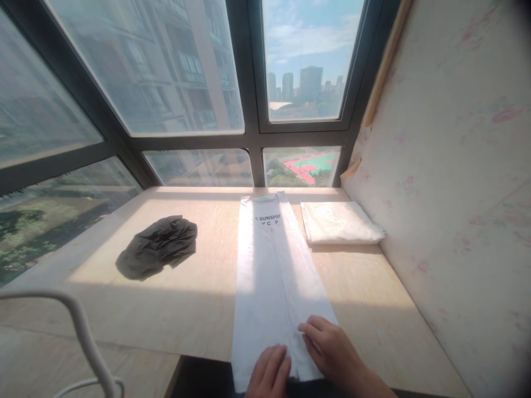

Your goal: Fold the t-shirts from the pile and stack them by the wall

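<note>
A white garment (265,282) with dark lettering near its far end lies as a long narrow folded strip, its near end reaching the front edge of the wooden surface. My left hand (270,373) rests on the near end of the strip, fingers laid on the cloth. To its right, my right hand (329,345) touches the garment's right side with bent fingers; whether it pinches cloth is hard to make out. Beyond, on the right, lies a folded white cloth (340,223). A crumpled dark garment (160,247) is on the left.
The wooden surface (199,309) runs back to framed windows (249,141). A flowered wall (448,166) borders the right side. A pale curved tube (85,331) stands at the lower left. A dark gap (201,378) shows at the front edge.
</note>
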`<action>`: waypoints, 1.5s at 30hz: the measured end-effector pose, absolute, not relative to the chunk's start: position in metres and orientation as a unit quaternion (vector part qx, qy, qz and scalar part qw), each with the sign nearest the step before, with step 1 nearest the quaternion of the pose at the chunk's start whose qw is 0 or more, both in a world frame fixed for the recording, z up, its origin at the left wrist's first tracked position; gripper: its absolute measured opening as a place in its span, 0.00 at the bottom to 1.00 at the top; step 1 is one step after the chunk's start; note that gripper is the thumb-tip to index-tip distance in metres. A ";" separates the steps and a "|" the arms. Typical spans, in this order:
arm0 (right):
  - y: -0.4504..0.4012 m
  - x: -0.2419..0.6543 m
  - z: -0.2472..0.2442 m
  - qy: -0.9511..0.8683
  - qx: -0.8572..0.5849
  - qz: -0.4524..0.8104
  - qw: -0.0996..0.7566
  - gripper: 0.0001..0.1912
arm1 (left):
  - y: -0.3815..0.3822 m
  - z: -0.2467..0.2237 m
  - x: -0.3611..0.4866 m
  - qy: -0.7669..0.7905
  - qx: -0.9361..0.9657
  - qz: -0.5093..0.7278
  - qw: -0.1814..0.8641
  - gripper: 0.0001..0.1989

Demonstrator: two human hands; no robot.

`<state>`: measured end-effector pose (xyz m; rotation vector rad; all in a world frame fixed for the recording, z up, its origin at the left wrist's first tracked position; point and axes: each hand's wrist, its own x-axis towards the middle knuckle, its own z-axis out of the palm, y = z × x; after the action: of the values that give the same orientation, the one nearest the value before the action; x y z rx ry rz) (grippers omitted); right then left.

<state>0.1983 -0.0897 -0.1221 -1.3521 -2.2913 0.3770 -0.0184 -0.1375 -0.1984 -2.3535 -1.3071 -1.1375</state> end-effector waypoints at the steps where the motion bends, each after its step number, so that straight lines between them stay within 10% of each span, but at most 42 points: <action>1: -0.097 0.193 -0.119 -0.836 -0.488 0.132 0.212 0.09 | -0.137 -0.194 -0.017 -0.448 -0.805 -0.376 0.099 0.26; 13: -0.131 0.177 -0.117 -0.868 -0.454 0.147 0.135 0.13 | -0.147 -0.141 -0.017 -0.447 -0.851 -0.274 0.028 0.27; 37: -0.149 0.182 -0.130 -0.794 -0.428 0.157 0.402 0.12 | -0.151 -0.129 -0.011 -0.460 -0.847 -0.265 0.006 0.21; 45: -0.152 0.176 -0.129 -0.831 -0.446 0.129 0.305 0.10 | -0.150 -0.129 -0.016 -0.446 -0.856 -0.260 -0.012 0.19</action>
<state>0.1755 -0.1519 -0.1295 -1.1812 -2.2009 0.3407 -0.0160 -0.1500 -0.1289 -2.7100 -1.4130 -0.8218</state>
